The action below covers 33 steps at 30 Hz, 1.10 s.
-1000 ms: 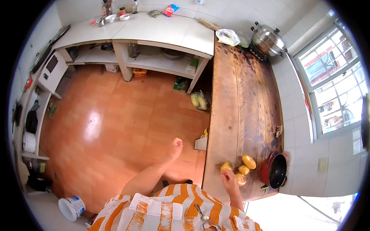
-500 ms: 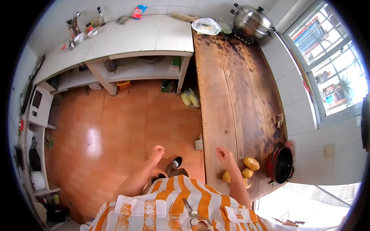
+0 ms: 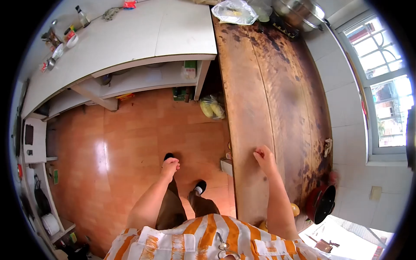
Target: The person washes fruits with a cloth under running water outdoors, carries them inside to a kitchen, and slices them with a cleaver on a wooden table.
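My left hand (image 3: 170, 166) is held out over the tiled floor, fingers curled into a loose fist with nothing visible in it. Above the wooden table (image 3: 247, 112), my right hand (image 3: 264, 157) is also curled closed, and I see nothing in its fingers. Yellow potatoes (image 3: 295, 209) lie on the table beside my right forearm, which partly hides them. To their right stands a red pot with a dark inside (image 3: 321, 204).
A white counter (image 3: 130, 39) runs along the far wall. A steamer pot (image 3: 299, 13) and a white plastic bag (image 3: 234, 11) sit at the table's far end. A bag of yellow-green produce (image 3: 212, 107) lies on the floor (image 3: 143, 125) by the table.
I have stepped forward along the table; the far counter is closer, and the potatoes and red pot have slid back toward me. My right hand has moved forward over the table, its fingers more closed.
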Tool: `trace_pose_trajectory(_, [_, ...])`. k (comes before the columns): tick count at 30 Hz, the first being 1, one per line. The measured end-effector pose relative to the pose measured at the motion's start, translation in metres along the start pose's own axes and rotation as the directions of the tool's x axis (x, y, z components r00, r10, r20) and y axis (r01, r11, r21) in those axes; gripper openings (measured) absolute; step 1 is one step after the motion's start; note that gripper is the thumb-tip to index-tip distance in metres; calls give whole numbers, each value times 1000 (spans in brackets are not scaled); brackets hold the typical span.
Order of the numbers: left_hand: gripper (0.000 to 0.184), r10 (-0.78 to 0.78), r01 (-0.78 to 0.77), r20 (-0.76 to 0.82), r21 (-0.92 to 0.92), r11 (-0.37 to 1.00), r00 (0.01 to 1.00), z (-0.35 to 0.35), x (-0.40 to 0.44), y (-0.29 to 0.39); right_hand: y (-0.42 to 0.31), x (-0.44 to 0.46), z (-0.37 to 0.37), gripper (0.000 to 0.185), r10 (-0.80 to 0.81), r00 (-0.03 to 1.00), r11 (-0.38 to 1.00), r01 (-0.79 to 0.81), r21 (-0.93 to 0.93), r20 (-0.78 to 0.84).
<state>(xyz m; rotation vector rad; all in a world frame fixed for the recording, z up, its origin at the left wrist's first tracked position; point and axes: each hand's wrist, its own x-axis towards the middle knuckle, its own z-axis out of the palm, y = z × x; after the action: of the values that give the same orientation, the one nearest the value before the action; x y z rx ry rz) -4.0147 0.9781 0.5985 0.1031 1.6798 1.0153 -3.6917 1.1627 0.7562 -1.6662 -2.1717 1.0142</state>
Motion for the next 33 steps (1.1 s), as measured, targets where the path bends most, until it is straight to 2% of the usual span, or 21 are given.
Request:
trace_pose_trajectory(2, [10, -12, 12, 22, 0, 1000, 1000, 0, 51, 5, -20, -2, -4, 17, 51, 999, 993, -50, -111, 10])
trace_pose_trajectory(6, [12, 17, -17, 29, -21, 1000, 999, 2, 181, 4, -27, 2, -2, 18, 176, 984, 980, -175, -93, 1])
trace_pose_trajectory(8, [12, 107, -106, -6, 89, 990, 994, 5, 230, 23, -26, -4, -7, 18, 226, 974, 973, -226, -51, 10])
trace_pose_trajectory(11, [13, -72, 81, -47, 222, 972, 996, 12, 313, 55, -27, -1, -6, 20, 286, 958, 956, -285, -63, 7])
trace_pose_trajectory(12, [13, -82, 96, -65, 253, 963, 994, 12, 340, 63, -27, -2, -11, 21, 271, 963, 959, -269, -92, 7])
trace_pose_trajectory(14, [16, -26, 58, -95, 351, 935, 995, 9, 396, 73, -29, -8, -16, 25, 241, 969, 967, -244, -79, -45])
trace_pose_trajectory(16, [33, 97, -18, -124, 521, 853, 988, 5, 465, 62, -30, -10, -15, 30, 372, 924, 926, -376, -33, -93])
trace_pose_trajectory(18, [48, 198, -73, -131, 628, 775, 971, 6, 502, 60, -33, 1, -15, 25, 237, 971, 970, -238, -53, -15])
trace_pose_trajectory(19, [54, 229, -94, -120, 661, 744, 966, 13, 521, 56, -30, 0, -11, 26, 234, 972, 971, -236, -47, -35])
trace_pose_trajectory(21, [60, 200, -32, -258, 536, 844, 945, 17, 532, 67, -35, -2, -10, 26, 272, 958, 962, -268, 55, -88])
trace_pose_trajectory(28, [50, 302, -137, -226, 545, 827, 926, 33, 589, 59, -49, -7, -5, 35, 376, 914, 926, -366, 89, -153])
trace_pose_trajectory(30, [47, 345, -185, -194, 560, 807, 918, 24, 605, 59, -13, -20, -8, 42, 347, 911, 937, -328, 120, -225])
trace_pose_trajectory(32, [44, 350, -239, -126, 520, 820, 928, 20, 618, 57, -23, -20, -13, 49, 331, 927, 916, -361, -176, -174])
trace_pose_trajectory(33, [42, 342, -263, -85, 477, 838, 936, 19, 623, 55, -27, -11, -16, 28, 284, 956, 929, -294, -226, -78])
